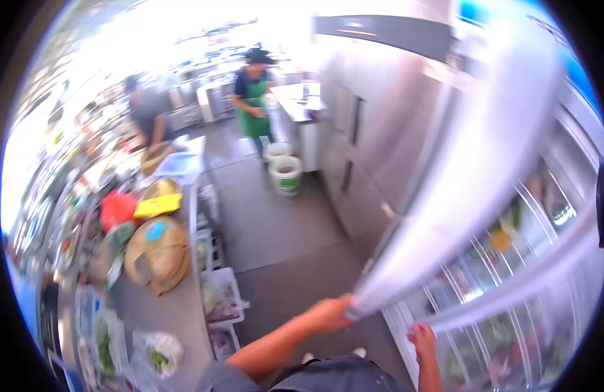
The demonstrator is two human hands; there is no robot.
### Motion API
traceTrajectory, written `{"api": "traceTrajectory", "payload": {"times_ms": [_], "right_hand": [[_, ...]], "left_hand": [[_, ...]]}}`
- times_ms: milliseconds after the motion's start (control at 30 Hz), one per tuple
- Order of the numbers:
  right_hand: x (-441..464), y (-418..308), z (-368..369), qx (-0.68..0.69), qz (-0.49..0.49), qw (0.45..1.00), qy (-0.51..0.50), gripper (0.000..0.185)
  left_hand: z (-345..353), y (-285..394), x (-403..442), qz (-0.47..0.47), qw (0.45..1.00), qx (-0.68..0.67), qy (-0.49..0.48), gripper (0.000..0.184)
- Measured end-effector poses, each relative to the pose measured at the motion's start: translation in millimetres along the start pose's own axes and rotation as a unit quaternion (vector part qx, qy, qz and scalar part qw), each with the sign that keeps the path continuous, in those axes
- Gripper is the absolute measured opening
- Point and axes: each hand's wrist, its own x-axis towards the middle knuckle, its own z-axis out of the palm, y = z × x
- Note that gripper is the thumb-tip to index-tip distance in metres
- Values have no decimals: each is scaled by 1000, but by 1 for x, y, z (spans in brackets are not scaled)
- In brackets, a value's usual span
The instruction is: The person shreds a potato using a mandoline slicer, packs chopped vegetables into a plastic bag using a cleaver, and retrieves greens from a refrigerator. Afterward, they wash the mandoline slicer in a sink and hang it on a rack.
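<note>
While the left hand [328, 315] was closed around the lower edge of a white door [468, 173], the right hand [421, 340] was curled at the near end of a pale frame [511, 291].

The white door slanted up from the left hand toward the top right, its outline blurred; whether the right hand gripped the frame or only touched it, I could not tell. Wire shelves [490, 260] with blurred food showed between door and frame, and more beyond the frame. Well to the left, a counter [138, 319] bore a round chopping board [157, 243] with a cleaver [144, 269] on it, a yellow tray [158, 206] just behind, and bags of greens [159, 359] nearer. Farther off, a person in a green apron [254, 104] stood near two buckets, the closer one [287, 178] marked green.
</note>
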Motion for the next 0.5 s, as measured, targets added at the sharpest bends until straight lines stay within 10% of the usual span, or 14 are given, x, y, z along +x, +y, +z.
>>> {"api": "traceTrajectory", "payload": {"times_ms": [500], "right_hand": [[164, -256, -40, -193, -367, 897, 152, 40]], "left_hand": [[-98, -123, 27, -93, 886, -213, 400, 35]]}}
